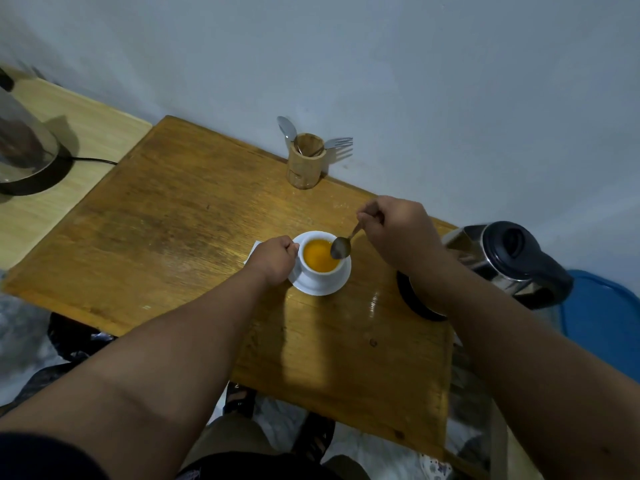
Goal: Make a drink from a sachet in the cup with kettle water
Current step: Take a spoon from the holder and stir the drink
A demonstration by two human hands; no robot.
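Wooden, scuffed and amber, the surface [180, 216] met a pale grey wall. The right hand [398, 230] pinched a spoon [341, 247] over the rim of a white cup [320, 268] of orange liquid on a saucer [320, 289]; the left hand [275, 259] curled round the cup's hidden handle. A steel kettle [509, 265], partly behind the right forearm, sat just beyond.

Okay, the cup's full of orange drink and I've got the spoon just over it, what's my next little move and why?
Probably lower the spoon into the orange liquid and stir. Your right hand pinches its handle with the bowl poised at the rim of the cup, and your left hand grips the cup's handle side, steadying it on the saucer. Whether the powder has dissolved can't be told.
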